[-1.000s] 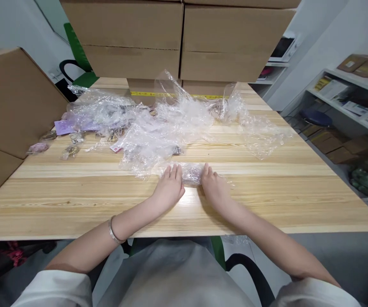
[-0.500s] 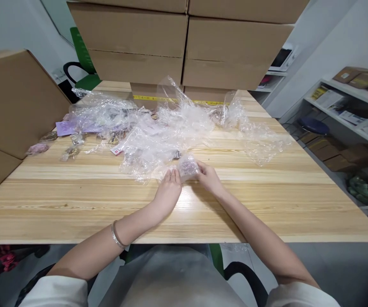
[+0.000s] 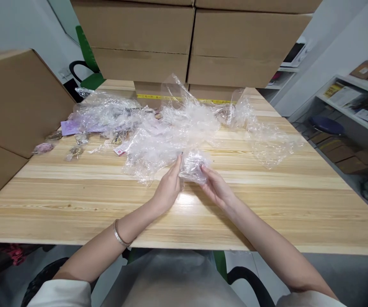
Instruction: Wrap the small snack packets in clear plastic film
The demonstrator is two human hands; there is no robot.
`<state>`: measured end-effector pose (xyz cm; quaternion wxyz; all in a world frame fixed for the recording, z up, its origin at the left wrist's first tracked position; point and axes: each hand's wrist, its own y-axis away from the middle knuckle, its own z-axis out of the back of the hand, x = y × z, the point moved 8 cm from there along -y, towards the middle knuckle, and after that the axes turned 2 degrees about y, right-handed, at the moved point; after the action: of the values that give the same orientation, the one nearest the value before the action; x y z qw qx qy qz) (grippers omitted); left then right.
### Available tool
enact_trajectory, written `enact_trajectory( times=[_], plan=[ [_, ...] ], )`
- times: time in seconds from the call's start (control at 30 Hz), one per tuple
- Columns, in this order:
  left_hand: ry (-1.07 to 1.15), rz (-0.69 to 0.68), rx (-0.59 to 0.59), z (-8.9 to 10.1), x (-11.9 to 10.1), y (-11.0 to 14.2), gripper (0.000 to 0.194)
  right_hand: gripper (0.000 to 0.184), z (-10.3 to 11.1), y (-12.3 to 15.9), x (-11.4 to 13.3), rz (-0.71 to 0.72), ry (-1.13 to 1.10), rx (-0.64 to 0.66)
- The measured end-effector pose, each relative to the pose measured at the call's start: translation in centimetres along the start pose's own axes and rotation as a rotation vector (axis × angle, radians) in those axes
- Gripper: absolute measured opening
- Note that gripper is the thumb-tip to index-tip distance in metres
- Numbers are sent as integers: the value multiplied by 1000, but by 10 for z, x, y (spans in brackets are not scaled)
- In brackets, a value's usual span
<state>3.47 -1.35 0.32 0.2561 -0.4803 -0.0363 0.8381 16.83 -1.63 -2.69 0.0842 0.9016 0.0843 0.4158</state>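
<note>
A small bundle in clear plastic wrap [image 3: 193, 167] is between my two hands, just above or on the wooden table [image 3: 113, 217]; its contents are hidden by the shiny film. My left hand [image 3: 168, 185] is closed against its left side, with the thumb side up. My right hand [image 3: 216, 185] grips the right side, thumb on top and fingers underneath. Right behind the bundle spreads a heap of crumpled clear plastic [image 3: 167, 132]. A red-and-white label [image 3: 120, 150] shows at the heap's left front.
Large cardboard boxes [image 3: 145, 34] are stacked at the table's far side, and another cardboard box [image 3: 14, 102] stands at the left. Small wrapped packets [image 3: 74, 152] and a purple sheet [image 3: 70, 127] lie left of the heap. White shelves [image 3: 344, 89] are off to the right.
Flat palms pressed the bundle against the table earlier. My right hand then lifted and folded its right end over, and now both hands grasp the more compact bundle from its sides.
</note>
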Motion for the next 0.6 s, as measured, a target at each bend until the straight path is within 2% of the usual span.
enact_trajectory(
  times=[0.13, 0.3, 0.37, 0.47, 0.53, 0.6],
  plan=[
    [397, 27, -45, 0, -4, 0, 57, 31, -10, 7, -10, -54, -91, 55],
    [568, 31, -33, -4, -6, 11, 49, 33, -12, 21, -20, -133, -112, 123],
    [532, -28, 1, -4, -7, 14, 49, 34, -13, 25, -24, -185, -152, 151],
    [298, -160, 33, -1, -11, 16, 51, 34, -12, 28, -28, -198, -149, 133],
    [140, -152, 71, -2, -9, 17, 52, 35, -8, 28, -26, -156, -58, 75],
    [68, -65, 144, -7, -4, 19, 56, 38, 8, 27, -13, -71, 87, -48]
  ],
)
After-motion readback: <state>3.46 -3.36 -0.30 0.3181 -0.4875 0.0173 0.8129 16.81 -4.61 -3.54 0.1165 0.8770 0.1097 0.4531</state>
